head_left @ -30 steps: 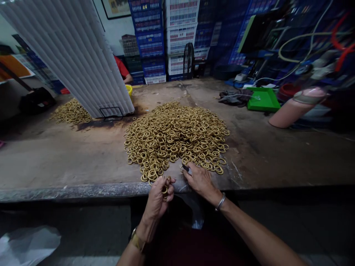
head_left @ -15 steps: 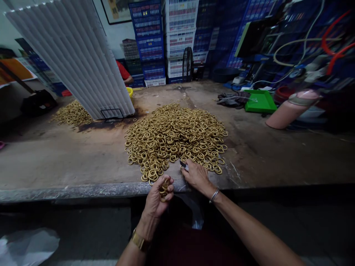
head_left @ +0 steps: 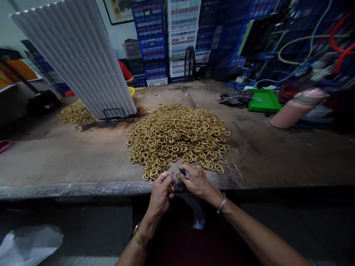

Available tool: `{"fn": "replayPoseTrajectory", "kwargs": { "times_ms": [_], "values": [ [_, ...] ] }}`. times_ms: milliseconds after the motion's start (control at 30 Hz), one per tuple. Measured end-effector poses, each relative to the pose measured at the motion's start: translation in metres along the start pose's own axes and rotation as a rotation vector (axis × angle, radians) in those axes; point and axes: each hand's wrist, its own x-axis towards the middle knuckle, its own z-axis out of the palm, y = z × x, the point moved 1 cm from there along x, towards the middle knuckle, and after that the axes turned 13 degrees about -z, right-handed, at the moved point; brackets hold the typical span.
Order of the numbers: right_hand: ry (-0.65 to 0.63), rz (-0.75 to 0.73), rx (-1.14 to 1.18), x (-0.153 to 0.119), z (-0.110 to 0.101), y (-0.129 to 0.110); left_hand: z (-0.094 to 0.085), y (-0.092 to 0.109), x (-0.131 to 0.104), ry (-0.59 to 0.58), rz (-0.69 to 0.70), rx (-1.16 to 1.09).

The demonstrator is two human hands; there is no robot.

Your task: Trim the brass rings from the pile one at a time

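Note:
My left hand [head_left: 161, 194] is closed around several gold-coloured rings [head_left: 170, 187] at the table's front edge, its thumb and forefinger pinched together at the top. Close on its right, my right hand [head_left: 200, 183] grips a small knife [head_left: 182, 171] with a dark tip; most of its handle is hidden by the fingers. One loose ring [head_left: 178, 175] shows just beside the knife. Directly beyond both hands spreads a large pile of gold-coloured rings [head_left: 177, 135] on the worn table [head_left: 91, 159].
A tall ribbed white panel [head_left: 80, 59] leans at the left, with a smaller ring pile [head_left: 75, 112] beside it. To the right are a green tray [head_left: 264, 100] and a pink bottle [head_left: 296, 111]. Stacked crates [head_left: 183, 40] and a person's red sleeve [head_left: 125, 70] are behind.
My left hand has turned and pinched its fingertips, moving up toward the right hand. My right hand has come slightly down with the knife, and the two are closer together.

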Motion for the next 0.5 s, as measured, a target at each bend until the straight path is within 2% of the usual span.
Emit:
{"fn": "replayPoseTrajectory", "kwargs": {
  "times_ms": [100, 167, 333, 500],
  "values": [
    [-0.022, -0.050, 0.043, 0.001, -0.001, -0.007, 0.003, -0.003, 0.000, -0.010, 0.045, 0.154],
    [-0.015, -0.031, 0.127, 0.002, 0.000, -0.009, 0.004, -0.005, 0.000, -0.037, 0.057, 0.202],
    [0.073, 0.187, 0.496, 0.006, 0.004, -0.008, 0.003, -0.006, -0.001, 0.014, 0.087, 0.207],
    [-0.023, 0.432, 0.873, 0.004, 0.012, -0.005, 0.004, -0.004, -0.003, 0.049, 0.208, 0.327]
  ]
}}
